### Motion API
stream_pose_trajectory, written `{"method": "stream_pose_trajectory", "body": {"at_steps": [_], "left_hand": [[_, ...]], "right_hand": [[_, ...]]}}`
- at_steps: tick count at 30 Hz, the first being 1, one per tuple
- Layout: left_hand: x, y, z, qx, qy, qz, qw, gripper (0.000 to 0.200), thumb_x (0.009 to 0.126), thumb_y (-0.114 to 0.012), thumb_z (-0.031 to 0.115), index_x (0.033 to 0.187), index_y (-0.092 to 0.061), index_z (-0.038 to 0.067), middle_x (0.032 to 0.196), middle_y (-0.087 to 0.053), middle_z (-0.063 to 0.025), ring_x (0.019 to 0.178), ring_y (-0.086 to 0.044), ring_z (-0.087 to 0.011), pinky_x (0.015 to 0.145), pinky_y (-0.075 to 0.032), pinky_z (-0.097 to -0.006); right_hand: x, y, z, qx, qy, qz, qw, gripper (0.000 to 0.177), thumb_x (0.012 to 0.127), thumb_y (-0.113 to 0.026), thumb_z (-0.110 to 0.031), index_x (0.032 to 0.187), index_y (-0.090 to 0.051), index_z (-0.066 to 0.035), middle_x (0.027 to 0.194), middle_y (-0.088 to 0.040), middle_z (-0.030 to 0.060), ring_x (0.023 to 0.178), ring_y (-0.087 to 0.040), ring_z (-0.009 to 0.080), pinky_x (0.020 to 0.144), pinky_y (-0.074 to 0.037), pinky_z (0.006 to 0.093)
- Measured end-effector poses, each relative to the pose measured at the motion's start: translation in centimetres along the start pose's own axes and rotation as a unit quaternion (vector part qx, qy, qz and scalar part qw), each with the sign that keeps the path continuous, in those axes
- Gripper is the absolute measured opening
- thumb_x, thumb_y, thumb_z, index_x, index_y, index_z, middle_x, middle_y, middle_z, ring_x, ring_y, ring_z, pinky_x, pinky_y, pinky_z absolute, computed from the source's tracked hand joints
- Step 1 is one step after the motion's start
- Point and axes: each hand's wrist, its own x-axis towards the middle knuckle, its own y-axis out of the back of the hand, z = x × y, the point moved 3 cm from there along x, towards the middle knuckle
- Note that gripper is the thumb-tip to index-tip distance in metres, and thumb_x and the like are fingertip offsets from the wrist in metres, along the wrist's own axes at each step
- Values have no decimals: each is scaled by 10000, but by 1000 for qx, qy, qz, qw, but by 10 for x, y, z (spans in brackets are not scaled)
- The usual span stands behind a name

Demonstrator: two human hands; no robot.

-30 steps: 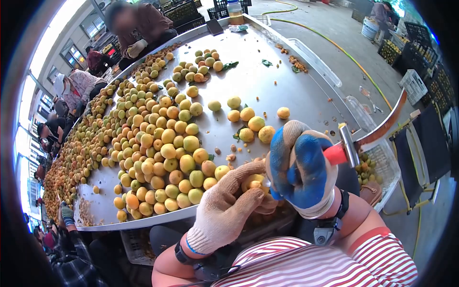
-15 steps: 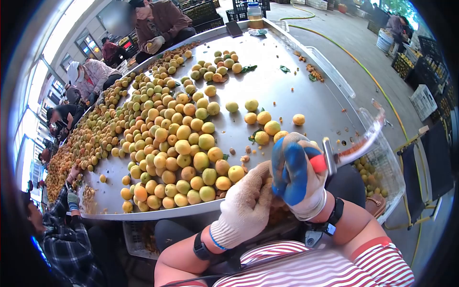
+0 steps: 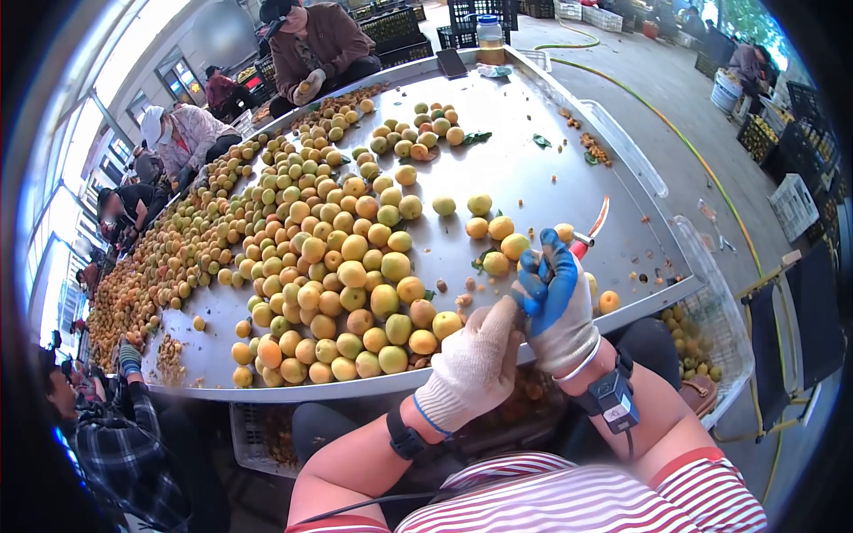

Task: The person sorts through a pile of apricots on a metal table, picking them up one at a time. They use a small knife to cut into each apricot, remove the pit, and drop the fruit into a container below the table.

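My right hand [image 3: 553,306], in a blue-and-white glove, is shut on a small knife [image 3: 593,226] with a red handle; its curved blade points up and away over the steel table [image 3: 533,178]. My left hand [image 3: 475,364], in a beige knit glove, is curled tight against the right palm at the table's near edge. The fruit it gripped a second ago is hidden between the two gloves. A loose yellow-orange fruit [image 3: 609,301] lies just right of my right hand, and a big pile of fruit [image 3: 346,266] lies to the left.
Other people sit along the left side [image 3: 182,133] and at the far end [image 3: 315,44] of the table. A bottle [image 3: 489,31] stands at the far edge. A mesh basket of fruit [image 3: 689,329] hangs at the right. Crates and a hose lie on the floor.
Both hands have moved up and forward over the table edge. The knife blade swung from pointing right to pointing up. The fruit seen in my left hand is now covered.
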Motion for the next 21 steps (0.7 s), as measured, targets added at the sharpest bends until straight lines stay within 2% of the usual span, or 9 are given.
{"method": "stream_pose_trajectory", "body": {"at_steps": [3, 5, 6, 9, 10, 12, 15, 20, 21], "left_hand": [[3, 3, -4, -22, -66, 29, 997, 275, 954, -529, 5, 1228, -535, 15, 802, -622, -108, 694, -637, -277, 630, -512, -354], [3, 1, -15, -237, 110, -8, 965, 184, 1029, -516, 99, 1186, -557, 14, 792, -588, -21, 641, -585, -122, 589, -481, -270], [7, 4, -18, -242, 92, 25, 966, 221, 1063, -500, 206, 1138, -585, 17, 802, -560, 29, 645, -523, -31, 591, -454, -205], [19, 21, -30, -248, 195, 14, 949, 217, 1039, -565, 225, 1048, -627, 17, 805, -595, 14, 671, -522, -47, 615, -456, -207], [24, 26, -37, -115, 178, 9, 977, 244, 999, -625, 256, 1027, -654, 15, 849, -666, -37, 680, -585, -111, 643, -486, -262], [30, 34, -41, 32, 235, -69, 969, 309, 941, -683, 326, 1002, -688, 24, 901, -714, -99, 733, -658, -192, 684, -510, -313], [27, 39, -43, 160, 200, -54, 965, 361, 895, -718, 386, 987, -714, 37, 877, -721, -123, 762, -692, -223, 679, -517, -325], [26, 48, -40, 131, 199, -51, 970, 314, 884, -743, 343, 957, -723, 38, 796, -711, -107, 694, -678, -206, 639, -512, -321], [26, 52, -22, 47, 225, -88, 969, 277, 885, -744, 311, 941, -722, 40, 780, -701, -85, 688, -668, -194, 639, -511, -314]], "right_hand": [[9, 7, -1, 66, -59, -50, 995, 323, 1023, -561, -364, 839, -505, -105, 687, -470, -10, 483, -373, 75, 417, -295, 237], [10, 3, -9, 65, -32, -37, 997, 314, 1022, -565, -345, 821, -496, -113, 685, -456, -4, 479, -359, 80, 414, -284, 237], [10, 0, -13, 64, -7, -22, 998, 309, 1020, -570, -326, 804, -487, -121, 683, -443, 2, 474, -344, 85, 411, -273, 238], [10, -2, -26, 16, 66, -38, 997, 382, 994, -615, -342, 720, -446, -137, 704, -475, 14, 484, -358, 87, 419, -286, 248], [7, -2, -32, -21, 100, -36, 994, 401, 987, -625, -348, 700, -436, -142, 711, -487, 19, 484, -361, 89, 422, -292, 254], [3, -4, -35, -41, 138, -37, 989, 400, 982, -626, -370, 707, -454, -137, 705, -494, 22, 478, -376, 94, 430, -313, 257], [-1, -5, -41, -113, 189, -43, 974, 415, 999, -589, -381, 699, -456, -126, 664, -465, 18, 471, -408, 101, 439, -338, 253], [-6, -6, -52, -135, 212, -50, 967, 419, 1007, -576, -385, 703, -469, -117, 645, -467, 19, 477, -432, 107, 442, -354, 258], [-5, -6, -55, -145, 232, -50, 960, 423, 1010, -570, -391, 705, -476, -114, 636, -466, 18, 479, -443, 108, 441, -358, 258]]}}
